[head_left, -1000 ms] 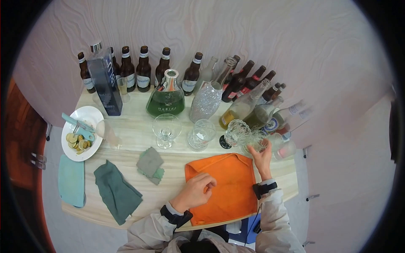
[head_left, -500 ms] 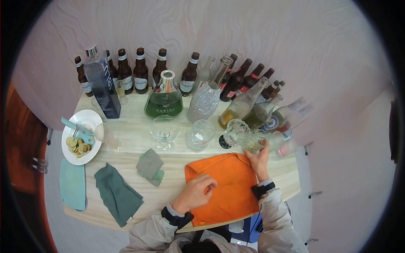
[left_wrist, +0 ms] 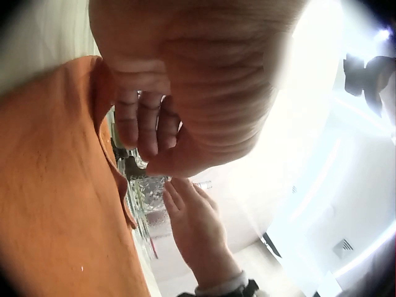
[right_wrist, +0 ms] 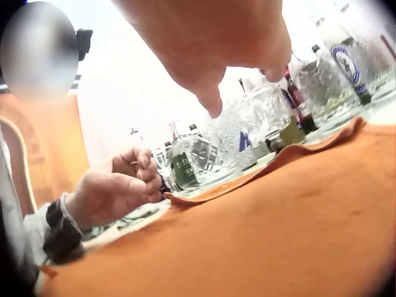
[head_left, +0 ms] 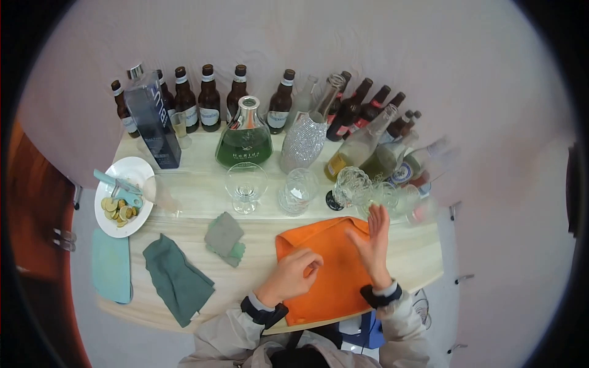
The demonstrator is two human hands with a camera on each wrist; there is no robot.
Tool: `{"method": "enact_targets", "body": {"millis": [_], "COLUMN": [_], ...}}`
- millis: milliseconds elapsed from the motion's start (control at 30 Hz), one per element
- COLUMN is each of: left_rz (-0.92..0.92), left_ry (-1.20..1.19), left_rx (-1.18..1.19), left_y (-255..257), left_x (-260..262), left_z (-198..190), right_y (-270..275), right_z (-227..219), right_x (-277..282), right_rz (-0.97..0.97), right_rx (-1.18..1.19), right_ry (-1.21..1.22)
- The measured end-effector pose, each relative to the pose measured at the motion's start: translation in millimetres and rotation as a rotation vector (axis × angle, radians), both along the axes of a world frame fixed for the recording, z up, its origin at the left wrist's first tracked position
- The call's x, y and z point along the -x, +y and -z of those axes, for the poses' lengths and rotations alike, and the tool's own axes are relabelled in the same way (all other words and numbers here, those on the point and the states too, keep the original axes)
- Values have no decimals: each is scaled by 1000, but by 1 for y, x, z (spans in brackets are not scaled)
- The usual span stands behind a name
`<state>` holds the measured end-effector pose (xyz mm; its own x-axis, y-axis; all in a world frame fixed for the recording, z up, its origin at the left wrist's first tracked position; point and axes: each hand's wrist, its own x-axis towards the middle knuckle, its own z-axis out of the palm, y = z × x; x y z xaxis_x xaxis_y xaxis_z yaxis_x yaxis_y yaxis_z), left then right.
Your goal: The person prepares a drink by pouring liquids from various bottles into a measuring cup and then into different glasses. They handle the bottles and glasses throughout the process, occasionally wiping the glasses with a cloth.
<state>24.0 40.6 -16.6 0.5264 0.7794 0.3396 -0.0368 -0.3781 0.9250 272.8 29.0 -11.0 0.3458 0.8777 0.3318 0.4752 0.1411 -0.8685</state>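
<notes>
An orange cloth (head_left: 331,279) lies at the front of the table. Over its left part my left hand (head_left: 289,277) hovers with fingers loosely curled around nothing; the left wrist view shows its palm (left_wrist: 204,86) close up. My right hand (head_left: 375,251) is raised at the cloth's right edge, fingers extended and thumb spread, with nothing in it. Just beyond its fingertips stand a clear glass (head_left: 381,194) and a patterned glass with a black foot (head_left: 351,186). In the right wrist view the right hand (right_wrist: 229,43) hangs above the cloth (right_wrist: 247,241).
Bottles line the back, among them a green decanter (head_left: 245,144) and a sparkling bottle (head_left: 304,145). Two stemmed glasses (head_left: 246,184) (head_left: 298,191) stand mid-table. Left are a plate with lime slices (head_left: 144,214), a turquoise board (head_left: 111,264), a green cloth (head_left: 178,282) and grey cloth (head_left: 223,236).
My right hand has drawn back from the clear glass toward me, and its fingers have straightened. The left hand has stayed over the orange cloth. The head view has shifted slightly.
</notes>
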Motion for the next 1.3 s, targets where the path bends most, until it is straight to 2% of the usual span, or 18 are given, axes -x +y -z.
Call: {"method": "enact_targets", "body": {"millis": [100, 200, 433, 533, 633, 700, 733, 800, 833, 900, 967, 1033, 1067, 1133, 1200, 1267, 1300], "left_rz": [7, -7, 1, -14, -97, -264, -258, -183, -179, 24, 15, 0, -8, -19, -9, -24, -36], "left_ry": [-2, 3, 14, 20, 5, -5, -6, -30, -30, -219, -221, -224, -240, -259, -216, -229, -238], "left_rx": [39, 24, 15, 12, 10, -109, -109, -71, -71, 263, 284, 305, 308, 307, 263, 279, 290], "left_y": [0, 2, 1, 1, 0, 1, 0, 4, 4, 3, 5, 4, 2, 4, 4, 2, 3], "left_x": [2, 2, -1, -1, -2, -1, 0, 3, 5, 6, 5, 2, 3, 5, 6, 3, 2], "left_z": [1, 2, 4, 5, 0, -8, -13, -22, -22, -19, -13, -13, -17, -14, -4, -5, -6], "right_y": [50, 79, 89, 83, 44, 15, 1, -18, -22, -25, -19, -7, -3, 8, 44, 99, 127], "right_z": [11, 15, 10, 12, -29, -52, -51, -48, -50, -57, -74, -102, -116, -139, -125, -131, -132], "right_x": [9, 10, 6, 6, 26, 41, 47, 54, 53, 48, 39, 25, 16, -3, -31, -34, -32], "right_rz": [90, 57, 62, 155, 72, -115, -108, -389, -386, -537, -567, -749, -747, -793, -401, -84, -29], "right_rx": [-49, -7, 27, -22, -90, 30, 30, 142, 141, 381, 356, 632, 631, 532, 304, 10, -56], "right_ry": [187, 296, 338, 261, 264, 134, 133, 242, 243, 148, 100, -129, -139, -492, -418, -129, 3]}}
